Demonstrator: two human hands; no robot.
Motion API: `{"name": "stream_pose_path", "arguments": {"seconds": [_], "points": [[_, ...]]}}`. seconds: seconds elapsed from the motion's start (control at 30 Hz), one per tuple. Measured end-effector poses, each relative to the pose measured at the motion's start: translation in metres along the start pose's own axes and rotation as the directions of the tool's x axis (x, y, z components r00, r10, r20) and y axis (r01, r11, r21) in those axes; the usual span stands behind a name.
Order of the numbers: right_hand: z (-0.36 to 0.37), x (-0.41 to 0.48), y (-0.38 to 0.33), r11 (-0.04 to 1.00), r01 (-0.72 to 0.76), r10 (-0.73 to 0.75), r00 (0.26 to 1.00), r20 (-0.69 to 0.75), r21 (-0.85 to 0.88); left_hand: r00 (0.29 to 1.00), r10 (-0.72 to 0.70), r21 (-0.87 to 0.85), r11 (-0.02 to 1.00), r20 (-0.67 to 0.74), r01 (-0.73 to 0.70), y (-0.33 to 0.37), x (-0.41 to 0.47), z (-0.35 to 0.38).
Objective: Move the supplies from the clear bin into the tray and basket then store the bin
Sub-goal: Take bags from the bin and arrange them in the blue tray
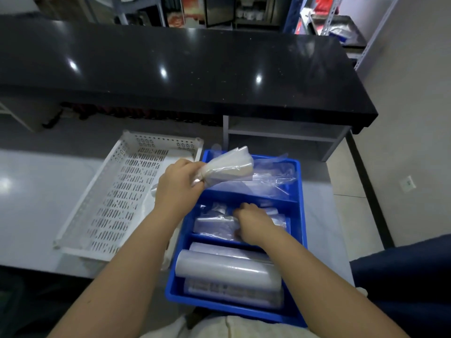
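A blue divided tray (302, 215) sits on the pale counter in front of me. Its near compartment holds clear plastic rolls (227, 269). The middle compartment holds flat packs of clear bags (214, 226), and loose clear plastic (273, 176) lies in the far compartment. My left hand (179, 184) is raised over the tray's far left corner, gripping a bundle of clear plastic bags (227, 167) that fans out to the right. My right hand (251, 222) is down in the middle compartment with its fingers on the flat packs. A white perforated basket (80, 215) stands left of the tray. No clear bin is in view.
A glossy black countertop (195, 69) runs across the back, with an open grey shelf unit (280, 135) under its right end. A dark blue seat (402, 276) is at my right. Metal shelving (341, 25) stands far back right.
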State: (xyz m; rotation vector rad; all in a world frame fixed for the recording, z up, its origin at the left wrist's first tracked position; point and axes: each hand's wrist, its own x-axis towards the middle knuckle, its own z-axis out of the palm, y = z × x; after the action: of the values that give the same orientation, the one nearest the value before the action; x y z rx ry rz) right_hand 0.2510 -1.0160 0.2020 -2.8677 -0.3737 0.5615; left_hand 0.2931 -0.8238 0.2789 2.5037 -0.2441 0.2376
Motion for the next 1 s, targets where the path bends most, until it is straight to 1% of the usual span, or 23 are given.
{"name": "stream_pose_path", "arguments": {"seconds": [0.07,0.13,0.3,0.43,0.53,0.63,0.73,0.77,0.87,0.97,1.0], "points": [[-0.004,-0.007,0.000,0.999,0.034,-0.034,0.999,0.003,-0.001,1.000,-0.005,-0.003,1.000,-0.001,0.005,-0.002,-0.001,0.000],[-0.010,-0.014,-0.002,0.998,0.055,-0.055,0.998,-0.039,0.002,1.000,0.007,-0.006,1.000,-0.001,-0.007,-0.004,0.000,0.000],[-0.026,-0.035,-0.012,0.989,0.078,-0.111,0.956,-0.273,-0.127,0.999,0.040,0.005,0.999,0.008,-0.040,-0.003,0.008,-0.003],[-0.047,-0.058,-0.011,0.982,0.066,-0.142,0.875,-0.463,-0.176,0.997,0.068,0.018,0.997,0.049,-0.069,0.004,0.023,-0.009],[-0.070,-0.079,-0.007,0.979,-0.006,-0.107,0.834,-0.541,-0.203,0.989,0.120,-0.010,0.993,0.084,-0.119,0.011,0.034,-0.010],[-0.088,-0.100,0.003,0.979,-0.063,-0.063,0.807,-0.587,-0.192,0.969,0.177,-0.058,0.984,0.170,-0.170,0.020,0.038,-0.007],[-0.095,-0.120,0.015,0.962,-0.164,0.006,0.811,-0.585,-0.218,0.942,0.202,-0.088,0.979,0.267,-0.185,0.029,0.035,0.005],[-0.097,-0.128,0.019,0.966,-0.180,0.032,0.799,-0.600,-0.188,0.931,0.220,-0.096,0.975,0.292,-0.200,0.032,0.033,0.009],[-0.104,-0.153,0.032,0.972,-0.230,0.138,0.730,-0.670,-0.050,0.882,0.311,-0.133,0.950,0.354,-0.282,0.039,0.023,0.025],[-0.107,-0.169,0.043,0.962,-0.270,0.222,0.688,-0.691,0.041,0.846,0.332,-0.165,0.943,0.417,-0.288,0.043,0.007,0.039],[-0.107,-0.172,0.045,0.957,-0.284,0.246,0.682,-0.689,0.060,0.824,0.346,-0.165,0.938,0.448,-0.304,0.043,0.002,0.044]]}}
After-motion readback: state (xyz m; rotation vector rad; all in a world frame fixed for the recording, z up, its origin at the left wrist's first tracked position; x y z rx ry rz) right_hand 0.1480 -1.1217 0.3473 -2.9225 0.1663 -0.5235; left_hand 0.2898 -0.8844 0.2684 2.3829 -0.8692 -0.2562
